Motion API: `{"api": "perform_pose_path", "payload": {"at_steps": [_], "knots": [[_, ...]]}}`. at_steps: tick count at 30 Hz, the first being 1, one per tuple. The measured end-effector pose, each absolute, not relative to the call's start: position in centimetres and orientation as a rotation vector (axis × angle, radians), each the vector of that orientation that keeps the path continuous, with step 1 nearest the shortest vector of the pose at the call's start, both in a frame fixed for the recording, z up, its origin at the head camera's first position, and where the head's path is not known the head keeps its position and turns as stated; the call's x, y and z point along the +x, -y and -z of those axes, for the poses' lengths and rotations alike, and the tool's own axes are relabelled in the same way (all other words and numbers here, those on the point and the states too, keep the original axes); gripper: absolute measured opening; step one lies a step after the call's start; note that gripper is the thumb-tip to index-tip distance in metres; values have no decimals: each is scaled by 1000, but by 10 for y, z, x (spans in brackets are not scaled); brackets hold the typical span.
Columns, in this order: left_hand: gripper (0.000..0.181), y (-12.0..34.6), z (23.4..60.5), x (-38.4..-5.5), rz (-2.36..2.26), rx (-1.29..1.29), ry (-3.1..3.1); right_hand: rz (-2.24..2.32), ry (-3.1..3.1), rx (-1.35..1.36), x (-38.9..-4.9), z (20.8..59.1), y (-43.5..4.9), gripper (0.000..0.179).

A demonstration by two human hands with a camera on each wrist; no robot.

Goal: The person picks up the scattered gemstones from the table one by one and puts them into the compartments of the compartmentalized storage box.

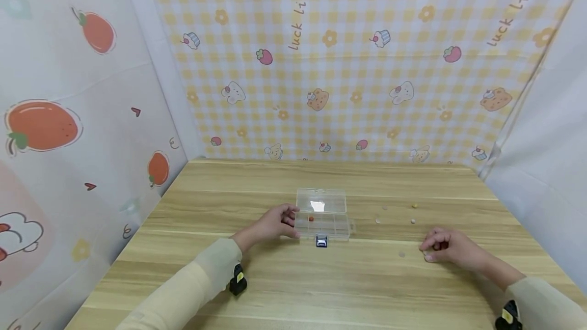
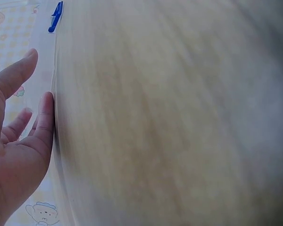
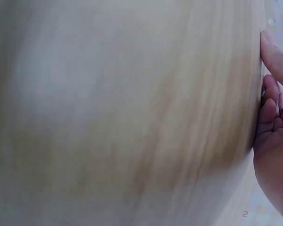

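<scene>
A clear plastic compartment box stands on the table with its transparent lid tipped back. A small orange-red piece lies in one of its rear compartments, and a dark blue clasp is at its front. My left hand holds the box's left end, thumb at the front corner and fingers towards the hinge side. To the right, low over the table, my right hand pinches a tiny pale piece between thumb and forefinger; the fingertips hide most of it.
Several small pieces lie between the box and my right hand: a yellow-orange one, a whitish one and some pale flat ones, including a disc. A clear side tab juts from the box's right end. Patterned cloth hangs behind the wooden table.
</scene>
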State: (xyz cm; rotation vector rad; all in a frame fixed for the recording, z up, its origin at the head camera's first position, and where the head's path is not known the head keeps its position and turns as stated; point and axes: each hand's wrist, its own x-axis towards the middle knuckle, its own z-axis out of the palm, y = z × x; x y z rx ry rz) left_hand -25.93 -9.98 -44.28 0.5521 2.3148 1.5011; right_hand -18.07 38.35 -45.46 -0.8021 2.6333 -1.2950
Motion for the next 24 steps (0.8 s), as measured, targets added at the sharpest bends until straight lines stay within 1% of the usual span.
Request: {"api": "perform_pose_path", "payload": {"at_steps": [16,24], "knots": [[67,101,444,-261,-1492,562,-2309,1292,-2652,-800,-178,445,-378,14],[67,100,443,-260,-1485,553,-2310,1289,-2687,-704,-178,441,-377,16]]}}
